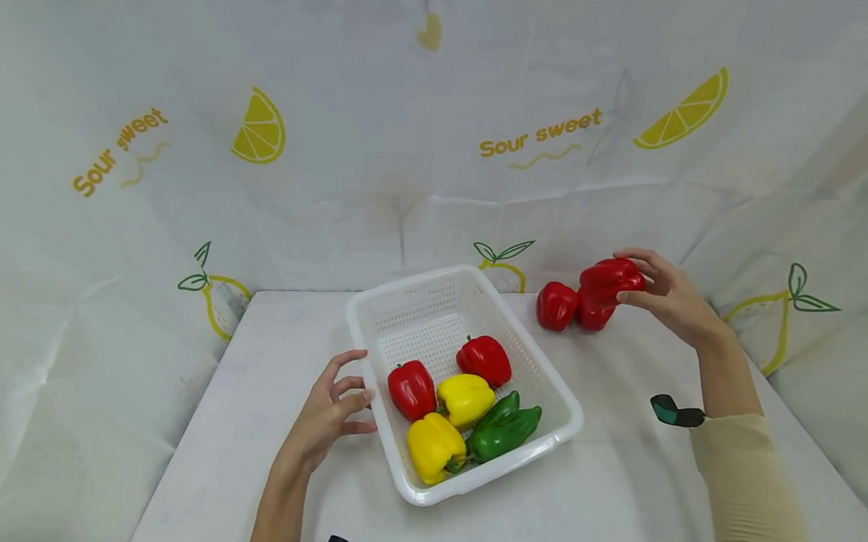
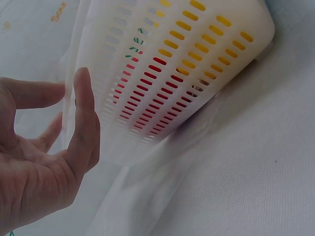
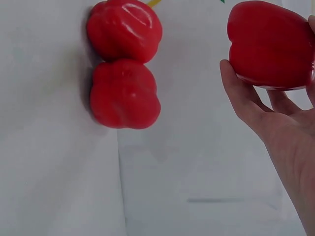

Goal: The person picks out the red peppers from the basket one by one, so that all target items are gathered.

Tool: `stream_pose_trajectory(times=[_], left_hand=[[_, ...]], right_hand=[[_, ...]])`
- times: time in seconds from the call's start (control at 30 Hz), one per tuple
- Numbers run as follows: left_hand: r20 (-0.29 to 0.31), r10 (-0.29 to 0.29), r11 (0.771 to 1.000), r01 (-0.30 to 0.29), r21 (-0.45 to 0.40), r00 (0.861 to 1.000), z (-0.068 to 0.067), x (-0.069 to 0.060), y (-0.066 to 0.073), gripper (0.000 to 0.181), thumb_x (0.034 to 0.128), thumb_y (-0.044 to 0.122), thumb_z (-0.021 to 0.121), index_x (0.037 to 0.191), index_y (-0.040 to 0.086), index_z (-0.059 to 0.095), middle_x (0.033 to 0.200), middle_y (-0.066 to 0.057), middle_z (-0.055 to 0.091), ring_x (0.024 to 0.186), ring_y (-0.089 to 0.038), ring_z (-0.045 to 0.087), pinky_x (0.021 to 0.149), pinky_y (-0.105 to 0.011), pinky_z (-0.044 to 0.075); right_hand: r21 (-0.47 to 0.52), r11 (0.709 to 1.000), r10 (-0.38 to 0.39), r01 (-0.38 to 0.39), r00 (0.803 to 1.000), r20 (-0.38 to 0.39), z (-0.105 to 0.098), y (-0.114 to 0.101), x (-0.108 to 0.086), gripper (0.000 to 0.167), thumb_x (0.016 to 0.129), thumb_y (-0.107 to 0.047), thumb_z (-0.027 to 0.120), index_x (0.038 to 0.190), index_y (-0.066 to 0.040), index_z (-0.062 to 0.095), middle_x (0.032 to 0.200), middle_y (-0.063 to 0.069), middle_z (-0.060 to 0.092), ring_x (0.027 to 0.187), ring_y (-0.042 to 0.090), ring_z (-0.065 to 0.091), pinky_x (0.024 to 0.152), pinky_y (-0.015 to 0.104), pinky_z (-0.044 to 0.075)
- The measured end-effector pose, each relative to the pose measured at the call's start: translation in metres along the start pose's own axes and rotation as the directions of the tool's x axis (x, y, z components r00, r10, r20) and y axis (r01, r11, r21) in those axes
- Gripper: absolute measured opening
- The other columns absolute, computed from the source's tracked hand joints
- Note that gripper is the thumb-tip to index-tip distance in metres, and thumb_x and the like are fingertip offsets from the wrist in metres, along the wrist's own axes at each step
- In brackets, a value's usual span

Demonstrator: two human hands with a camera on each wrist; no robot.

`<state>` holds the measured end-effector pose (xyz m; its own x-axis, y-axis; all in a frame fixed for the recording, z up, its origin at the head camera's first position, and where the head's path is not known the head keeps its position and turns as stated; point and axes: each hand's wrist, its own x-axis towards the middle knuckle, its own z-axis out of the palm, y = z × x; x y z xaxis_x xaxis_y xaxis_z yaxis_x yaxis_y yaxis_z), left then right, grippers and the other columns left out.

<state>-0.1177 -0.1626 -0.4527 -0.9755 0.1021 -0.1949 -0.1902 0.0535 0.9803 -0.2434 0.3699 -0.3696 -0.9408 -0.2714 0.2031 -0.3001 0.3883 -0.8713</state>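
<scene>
My right hand (image 1: pixel 668 299) grips a red bell pepper (image 1: pixel 610 281) between thumb and fingers. In the head view this pepper partly covers one of two other red bell peppers, the left one (image 1: pixel 556 306) beside it fully visible. The right wrist view shows those two, an upper pepper (image 3: pixel 125 30) and a lower pepper (image 3: pixel 125 94), touching each other and apart from the held one. At the left rim of a white plastic basket (image 1: pixel 563 390), my left hand (image 1: pixel 327 410) holds the edge with its fingertips and thumb. The left wrist view shows the basket's slotted wall (image 2: pixel 197 54).
Inside the basket lie two red bell peppers (image 1: pixel 483 361), two yellow bell peppers (image 1: pixel 436 446) and green peppers (image 1: pixel 507 434), grouped toward the near side. A lemon-printed white cloth (image 1: pixel 401 144) hangs behind the white table (image 1: pixel 592 489).
</scene>
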Motion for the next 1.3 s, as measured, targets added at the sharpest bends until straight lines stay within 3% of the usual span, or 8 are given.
stream_pose_trajectory(times=[0.27, 0.67, 0.87, 0.97, 1.1, 1.3], left_hand=[[-0.015, -0.007, 1.0, 0.007, -0.011, 1.0, 0.0, 0.001, -0.002, 0.07, 0.0983, 0.012, 0.073, 0.159, 0.031, 0.043, 0.133, -0.021, 0.065, 0.1, -0.026, 0.076, 0.081, -0.046, 0.07], [-0.016, -0.014, 1.0, 0.014, -0.007, 1.0, 0.0, 0.003, -0.001, 0.069, 0.0988, 0.012, 0.073, 0.158, 0.031, 0.043, 0.133, -0.021, 0.065, 0.1, -0.026, 0.076, 0.081, -0.046, 0.07], [-0.005, -0.013, 1.0, 0.013, -0.005, 1.0, -0.001, 0.003, -0.002, 0.071, 0.0987, 0.013, 0.074, 0.159, 0.031, 0.042, 0.133, -0.021, 0.064, 0.1, -0.026, 0.076, 0.082, -0.046, 0.07], [-0.01, -0.016, 1.0, 0.016, -0.006, 1.0, -0.001, 0.003, -0.003, 0.07, 0.0986, 0.012, 0.074, 0.159, 0.032, 0.043, 0.132, -0.021, 0.065, 0.1, -0.026, 0.076, 0.082, -0.046, 0.07], [-0.013, -0.018, 1.0, 0.018, -0.003, 1.0, 0.0, 0.003, -0.003, 0.07, 0.0981, 0.012, 0.074, 0.158, 0.032, 0.043, 0.133, -0.021, 0.065, 0.1, -0.027, 0.077, 0.082, -0.046, 0.07], [-0.006, -0.019, 1.0, 0.019, 0.002, 1.0, -0.001, 0.003, -0.002, 0.071, 0.0983, 0.013, 0.074, 0.159, 0.032, 0.042, 0.134, -0.022, 0.064, 0.1, -0.027, 0.076, 0.082, -0.046, 0.07]], right_hand=[[0.003, 1.0, -0.007, 0.007, 0.999, -0.054, -0.015, 0.016, -0.006, 0.063, 0.1, 0.003, 0.07, 0.158, -0.013, 0.05, 0.143, -0.01, 0.058, 0.119, 0.005, 0.064, 0.086, 0.015, 0.064], [-0.17, 0.982, 0.062, -0.082, 0.991, -0.119, -0.032, 0.037, -0.012, 0.061, 0.103, -0.011, 0.072, 0.159, -0.019, 0.049, 0.139, -0.025, 0.054, 0.121, -0.002, 0.057, 0.086, 0.009, 0.058], [-0.211, 0.963, 0.141, -0.167, 0.981, -0.132, -0.035, 0.048, -0.012, 0.064, 0.102, -0.02, 0.075, 0.16, -0.024, 0.047, 0.139, -0.027, 0.049, 0.117, -0.004, 0.053, 0.084, 0.01, 0.057], [-0.228, 0.953, 0.169, -0.201, 0.974, -0.151, -0.035, 0.052, -0.012, 0.067, 0.102, -0.027, 0.076, 0.162, -0.025, 0.046, 0.148, -0.009, 0.05, 0.116, -0.003, 0.051, 0.083, 0.01, 0.057], [-0.242, 0.942, 0.195, -0.233, 0.966, -0.171, -0.036, 0.056, -0.012, 0.07, 0.102, -0.032, 0.076, 0.164, -0.026, 0.044, 0.16, 0.014, 0.04, 0.116, -0.004, 0.048, 0.082, 0.008, 0.055], [-0.277, 0.92, 0.243, -0.277, 0.958, -0.15, -0.037, 0.066, -0.013, 0.07, 0.103, -0.031, 0.076, 0.163, -0.021, 0.043, 0.161, 0.019, 0.04, 0.123, 0.011, 0.048, 0.081, 0.01, 0.056]])
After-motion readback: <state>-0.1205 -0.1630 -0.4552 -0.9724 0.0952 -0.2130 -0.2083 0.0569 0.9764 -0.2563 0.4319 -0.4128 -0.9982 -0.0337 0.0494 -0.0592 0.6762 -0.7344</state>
